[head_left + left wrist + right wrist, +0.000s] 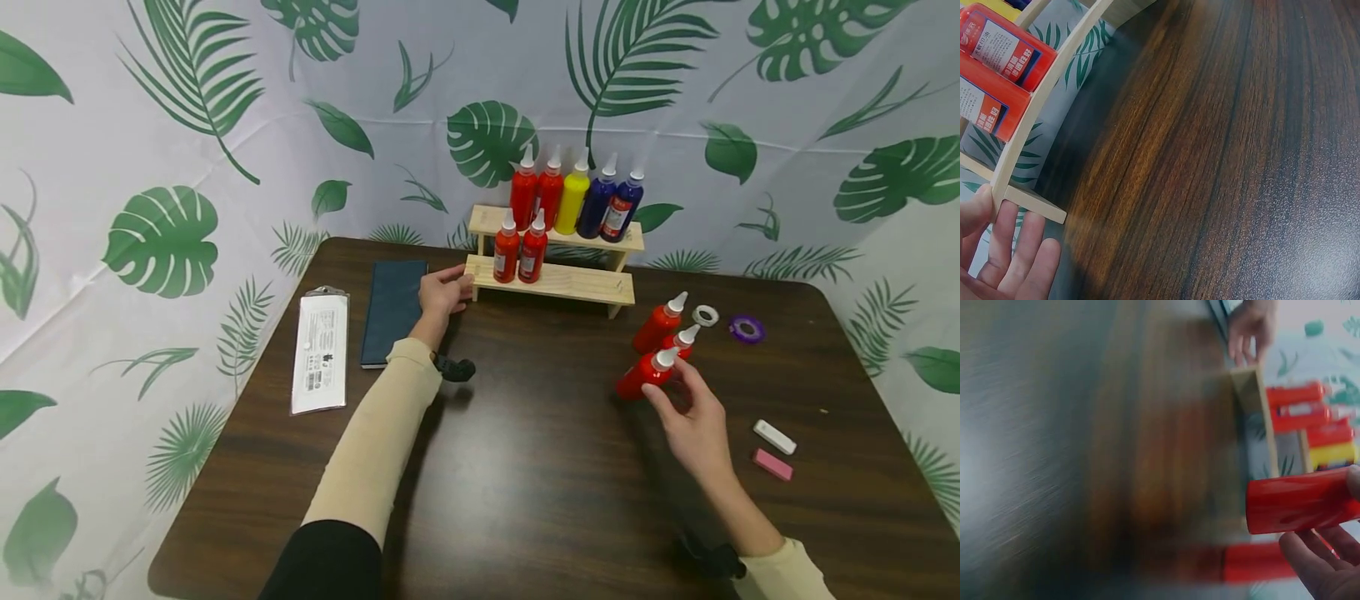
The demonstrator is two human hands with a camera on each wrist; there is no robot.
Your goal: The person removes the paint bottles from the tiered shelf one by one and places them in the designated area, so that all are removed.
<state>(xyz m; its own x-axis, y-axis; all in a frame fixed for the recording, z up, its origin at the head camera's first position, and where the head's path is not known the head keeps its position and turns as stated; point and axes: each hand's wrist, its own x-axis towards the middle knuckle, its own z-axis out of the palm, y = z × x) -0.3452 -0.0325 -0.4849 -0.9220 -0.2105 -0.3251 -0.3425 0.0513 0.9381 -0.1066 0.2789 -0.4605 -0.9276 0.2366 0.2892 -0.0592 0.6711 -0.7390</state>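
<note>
My left hand (442, 292) pinches the left end of a two-tier wooden shelf (577, 282), thumb over the board and fingers beneath it. Two red squeeze bottles (506, 252) stand on the lower tier at its left. Along the upper tier are two more red bottles, a yellow bottle (572, 202) and two dark blue bottles (597, 207). To the right of the shelf, my right hand (693, 421) grips a red bottle (1304, 501) with a white nozzle. Just behind it are two other red bottles (656, 328), one partly hidden.
A dark blue notebook (392, 312) and a white packaged item (320, 354) lie at the left. On the right are a white tape roll (705, 315), a purple tape roll (747, 328), a white block (775, 437) and a pink block (772, 465). A leaf-patterned cloth (420, 100) hangs behind the table.
</note>
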